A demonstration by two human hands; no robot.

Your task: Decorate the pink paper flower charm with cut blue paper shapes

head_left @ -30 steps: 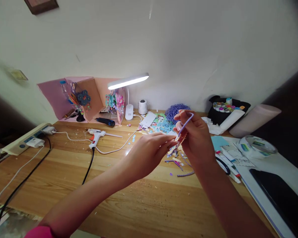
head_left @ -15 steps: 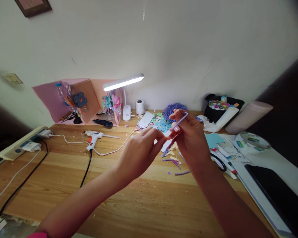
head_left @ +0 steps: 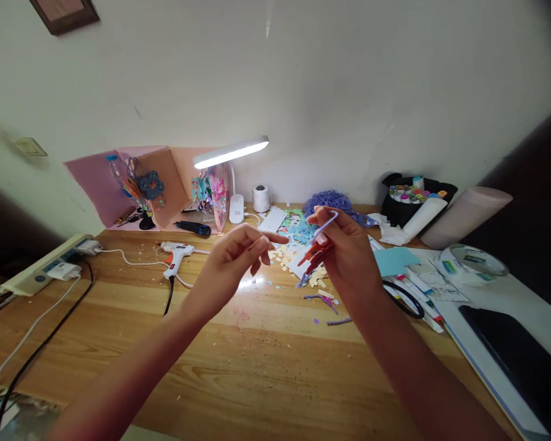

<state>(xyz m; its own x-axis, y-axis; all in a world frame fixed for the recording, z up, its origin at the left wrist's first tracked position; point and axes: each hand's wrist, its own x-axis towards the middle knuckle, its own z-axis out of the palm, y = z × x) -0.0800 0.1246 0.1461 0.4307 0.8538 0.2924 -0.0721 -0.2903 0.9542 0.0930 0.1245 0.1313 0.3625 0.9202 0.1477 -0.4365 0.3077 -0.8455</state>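
Note:
My right hand [head_left: 349,248] is closed above the middle of the table. It holds a small red craft piece [head_left: 316,252] with narrow points, and a length of purple yarn [head_left: 325,226] loops over its fingers. What the red piece is exactly, I cannot make out. My left hand [head_left: 239,254] hangs apart to the left, index finger stretched towards the red piece and the others loosely bent; nothing shows in it. Behind the right hand lies a tangled heap of purple yarn [head_left: 328,201]. Colourful paper cut-outs [head_left: 298,228] are scattered beneath and beyond both hands.
At the left are a white glue gun [head_left: 178,257], a utility knife [head_left: 193,228] and a power strip [head_left: 41,266]. A lit lamp [head_left: 232,152] stands near a thread spool [head_left: 261,199]. Markers [head_left: 413,191], a tape roll [head_left: 471,263] and a black phone [head_left: 514,346] are at the right.
My left hand has drawn away from the right one, back to the left, and its fingers have loosened. The red piece and the yarn stay in my right hand, the red piece now more visible.

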